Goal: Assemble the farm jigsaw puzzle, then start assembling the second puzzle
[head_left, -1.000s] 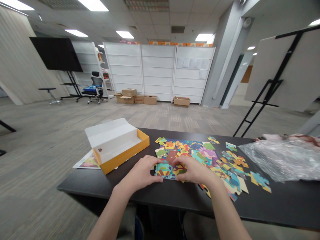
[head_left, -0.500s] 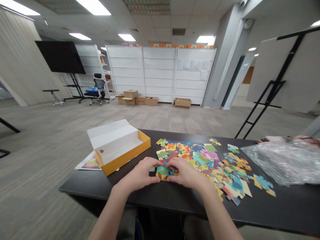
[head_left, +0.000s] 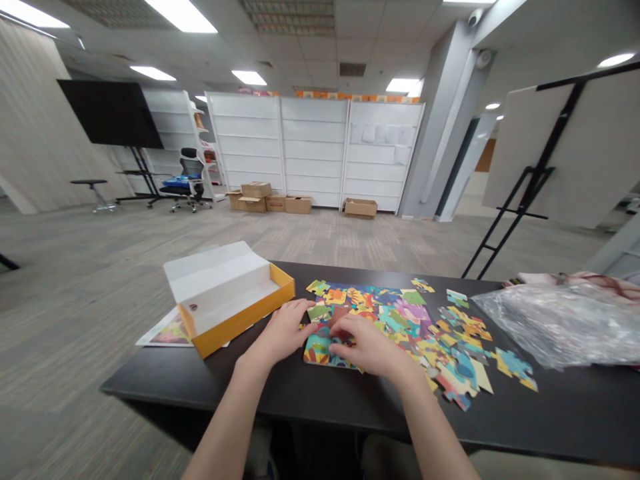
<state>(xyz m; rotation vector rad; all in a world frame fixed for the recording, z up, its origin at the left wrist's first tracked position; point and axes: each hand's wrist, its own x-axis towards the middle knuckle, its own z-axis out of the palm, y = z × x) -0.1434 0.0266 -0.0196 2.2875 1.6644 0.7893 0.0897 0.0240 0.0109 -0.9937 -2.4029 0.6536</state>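
Observation:
A colourful jigsaw puzzle (head_left: 363, 300) lies partly joined on the black table in front of me. My left hand (head_left: 289, 328) is at its left edge, fingers apart and holding nothing, the thumb tip close to a green-and-red corner section (head_left: 317, 350). Over the lower part of the puzzle, my right hand (head_left: 366, 343) has its thumb and forefinger bent round a puzzle piece (head_left: 342, 341); the palm and fingers hide most of that piece. Loose puzzle pieces (head_left: 457, 367) lie heaped to the right of this hand, some overlapping.
An open yellow box (head_left: 245, 319) with a white inside stands left of my left hand, partly over a printed sheet (head_left: 163, 331). Crumpled clear plastic (head_left: 545, 323) covers the table's right end. The table's front edge (head_left: 240, 410) runs beneath my forearms.
My left hand has come away from the lower-left puzzle section and opened, moving left and up. My right hand stays over the puzzle; more of the corner section now shows. The view has shifted slightly.

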